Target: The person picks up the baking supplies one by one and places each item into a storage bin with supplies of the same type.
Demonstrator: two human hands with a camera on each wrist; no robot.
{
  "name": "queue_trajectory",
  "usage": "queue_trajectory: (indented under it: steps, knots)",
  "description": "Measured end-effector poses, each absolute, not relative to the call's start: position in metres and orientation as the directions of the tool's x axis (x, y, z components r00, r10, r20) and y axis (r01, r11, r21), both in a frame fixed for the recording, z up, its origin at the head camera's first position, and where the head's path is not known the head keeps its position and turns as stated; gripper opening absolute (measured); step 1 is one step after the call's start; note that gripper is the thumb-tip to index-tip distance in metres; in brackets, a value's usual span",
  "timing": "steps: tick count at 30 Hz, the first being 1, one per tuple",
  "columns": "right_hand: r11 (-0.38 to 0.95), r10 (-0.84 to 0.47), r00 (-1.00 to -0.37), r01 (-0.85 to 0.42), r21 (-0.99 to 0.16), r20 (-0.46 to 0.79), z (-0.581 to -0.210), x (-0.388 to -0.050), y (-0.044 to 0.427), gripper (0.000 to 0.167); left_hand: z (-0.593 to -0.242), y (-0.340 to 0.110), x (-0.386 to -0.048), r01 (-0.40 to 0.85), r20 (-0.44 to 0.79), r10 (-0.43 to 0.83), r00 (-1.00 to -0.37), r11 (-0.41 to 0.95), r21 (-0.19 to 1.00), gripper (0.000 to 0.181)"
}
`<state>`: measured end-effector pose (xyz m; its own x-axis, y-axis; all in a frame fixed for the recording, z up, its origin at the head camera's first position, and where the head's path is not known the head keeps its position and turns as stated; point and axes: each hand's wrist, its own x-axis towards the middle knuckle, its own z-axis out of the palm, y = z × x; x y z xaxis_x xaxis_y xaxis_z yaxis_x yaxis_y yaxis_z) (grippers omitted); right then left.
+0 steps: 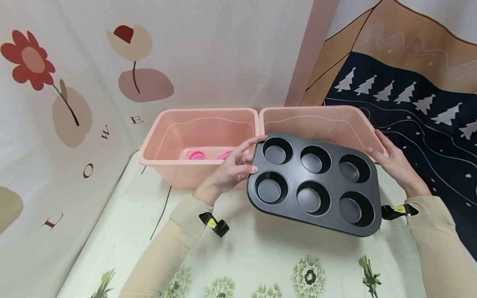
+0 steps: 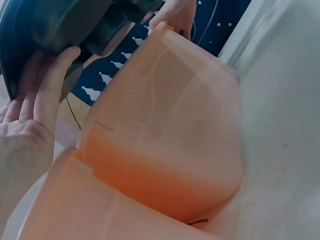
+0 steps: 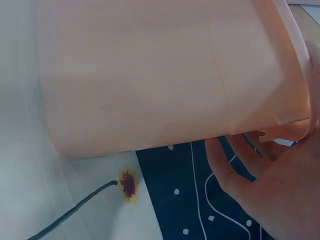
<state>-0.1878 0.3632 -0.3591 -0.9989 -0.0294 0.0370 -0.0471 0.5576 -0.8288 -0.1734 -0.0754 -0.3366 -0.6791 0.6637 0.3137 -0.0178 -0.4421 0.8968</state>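
A dark grey muffin tin (image 1: 294, 174) with several round cups is held tilted above the table by my left hand (image 1: 231, 169). The thumb lies on its top left edge, and in the left wrist view the fingers (image 2: 45, 100) spread under its base. Behind and partly beneath the tin stands a pink plastic bin (image 1: 316, 120); the tin hides most of its front and inside. My right hand (image 1: 400, 167) grips that bin's right rim, with fingers (image 3: 230, 170) along the outer wall in the right wrist view.
Beside it on the left stands a second pink bin (image 1: 197, 176), holding a small round pink item (image 1: 196, 155) and a thin pink piece (image 1: 224, 155). A flower-printed cloth (image 1: 238, 256) covers the table. Printed curtains (image 1: 223, 54) hang behind.
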Motion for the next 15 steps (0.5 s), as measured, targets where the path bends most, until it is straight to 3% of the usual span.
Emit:
queue_trajectory:
  steps: [8,15]
  knots:
    - [0.51,-0.071,-0.992,-0.128,-0.851,0.107,-0.364,-0.188,0.366,0.07,-0.322,-0.07,-0.179,-0.023,0.27,0.584,-0.765,-0.444,0.896,0.074]
    - [0.469,-0.098,-0.988,-0.151,-0.87,0.118,-0.364,-0.185,0.367,0.072,-0.311,-0.062,-0.185,-0.023,0.285,0.559,-0.779,-0.479,0.878,0.073]
